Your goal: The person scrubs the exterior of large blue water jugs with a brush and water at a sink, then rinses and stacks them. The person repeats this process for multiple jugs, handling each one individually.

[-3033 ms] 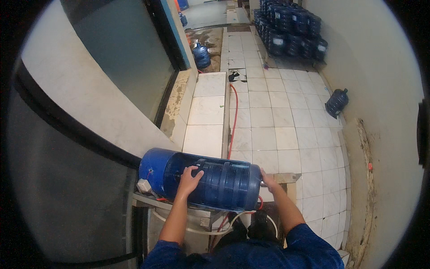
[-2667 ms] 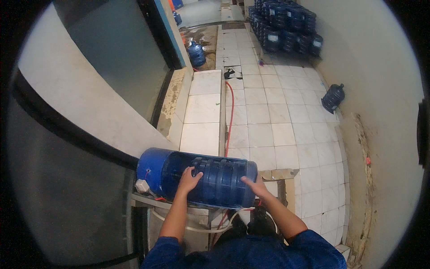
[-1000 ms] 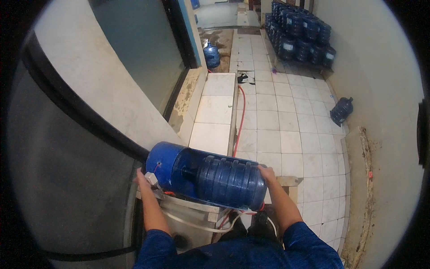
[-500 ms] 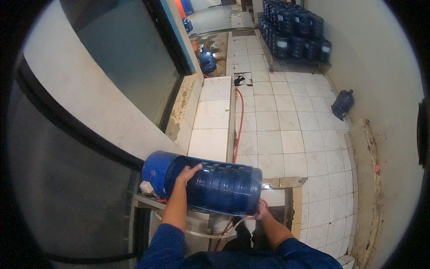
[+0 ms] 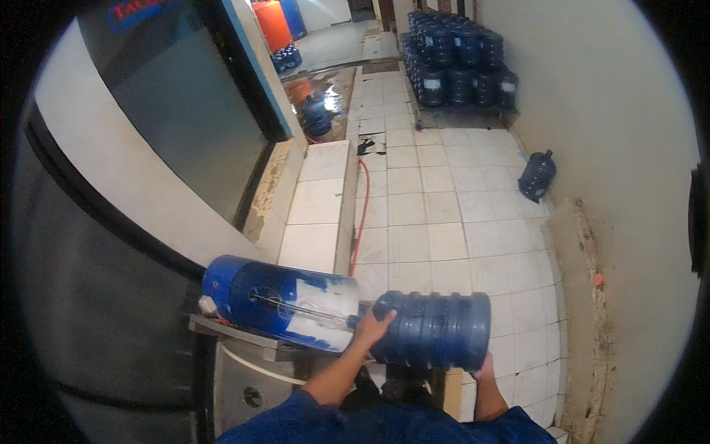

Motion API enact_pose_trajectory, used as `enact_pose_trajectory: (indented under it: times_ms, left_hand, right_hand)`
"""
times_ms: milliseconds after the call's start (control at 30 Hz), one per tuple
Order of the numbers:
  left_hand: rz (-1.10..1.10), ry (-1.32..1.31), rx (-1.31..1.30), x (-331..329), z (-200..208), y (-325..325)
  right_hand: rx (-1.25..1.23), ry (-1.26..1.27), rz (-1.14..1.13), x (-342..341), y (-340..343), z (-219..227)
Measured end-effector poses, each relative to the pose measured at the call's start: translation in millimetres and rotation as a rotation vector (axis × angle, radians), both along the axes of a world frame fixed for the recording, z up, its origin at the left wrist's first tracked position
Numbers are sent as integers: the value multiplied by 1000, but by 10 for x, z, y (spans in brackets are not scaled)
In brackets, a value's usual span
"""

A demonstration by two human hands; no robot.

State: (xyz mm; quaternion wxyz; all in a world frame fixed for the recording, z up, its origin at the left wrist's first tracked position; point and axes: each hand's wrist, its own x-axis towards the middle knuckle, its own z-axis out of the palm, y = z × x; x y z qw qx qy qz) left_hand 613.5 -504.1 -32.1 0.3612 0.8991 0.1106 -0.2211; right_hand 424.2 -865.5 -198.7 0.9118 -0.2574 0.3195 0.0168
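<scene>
"How far along is it?"
"The cut-open blue drum (image 5: 222,286) lies sideways; the blue bottle (image 5: 440,329) is out, just beyond its open end, but not set down yet."
"And the rod (image 5: 296,306)?"
"Its tip is by the bottle's neck; whether clear, I can't tell."
"Hands?"
"Left hand (image 5: 370,330) clamped on the shoulder; right hand (image 5: 485,368) under the base, grip hidden."

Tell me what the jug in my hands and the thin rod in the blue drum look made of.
The jug: likely plastic, smooth and translucent blue, with moulded ribs. The rod: probably metal, thin, straight and greyish with a slight shine, though too small to be sure.
</scene>
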Motion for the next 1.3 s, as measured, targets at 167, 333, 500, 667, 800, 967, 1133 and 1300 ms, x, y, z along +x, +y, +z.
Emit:
enact_pose_trajectory:
  times_ms: [167, 333, 500, 667, 800, 967, 1133, 1300]
  left_hand:
    - [15, 3, -376, -414, -456, -917]
    - [179, 175, -945, -349, -960, -1207]
    - [484, 412, -1353, -424, -802, -1116]
    - [580, 388, -1620, -606, -692, -814]
    - [641, 296, -1659, -852, -655, -527]
    - [728, 49, -1613, -1079, -531, -214]
    - [813, -394, -1289, -1241, -96, 349]
    - [827, -707, -602, -1990, 1182, 1319]
  right_hand:
    - [-206, 77, -109, -335, -1159, 1262]
    - [-566, -135, -157, -249, -1069, 2487]
    - [-718, -397, -123, 158, -397, 3114]
    - [-714, -544, 5, 495, 174, 3325]
    - [-637, -625, 114, 628, 603, 3483]
    - [-595, -754, 167, 657, 975, 3606]
    - [-572, -971, 160, 700, 1176, 3990]
    - [-657, -1083, 26, 633, 1480, 4256]
